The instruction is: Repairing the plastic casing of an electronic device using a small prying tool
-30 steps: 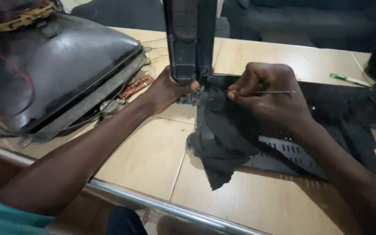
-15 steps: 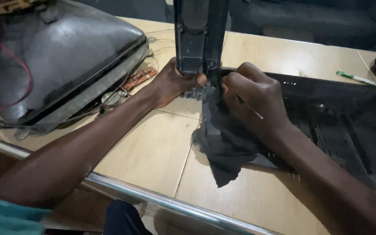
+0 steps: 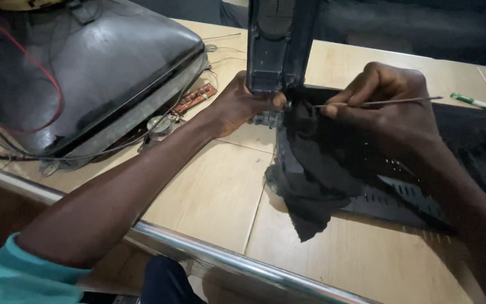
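- Upright plastic frame (image 3: 277,45): dark, rigid moulded piece standing on end near the middle of the worktop (image 3: 209,191). Judged light for its size and stiff, but thin-walled and liable to crack at its edges; best held low, by the thick bottom end.
- Left hand (image 3: 237,107): clamped around the bottom end of the frame, thumb pressed against its front face, steadying it upright.
- Thin metal rod (image 3: 378,102): slender, straight, lying roughly level with its tip pointing toward the foot of the frame. Judged stiff but easily bent, and slippery; suited to a fingertip pinch near the working end.
- Right hand (image 3: 395,112): pinched shut on the rod, just to the right of the frame and nearly touching the left thumb.
- Black cloth (image 3: 316,180): soft, limp, draped under the right hand and hanging down over the slotted black back cover (image 3: 412,197); whether the hand also grips it cannot be told.
- Picture tube (image 3: 85,73): large dark glass body with red wire, lying well to the left; judged heavy and fragile.
- Small brown circuit board (image 3: 195,98): between the tube and the left wrist.
- Green-tipped pen (image 3: 473,102): far right edge, apart from both hands.
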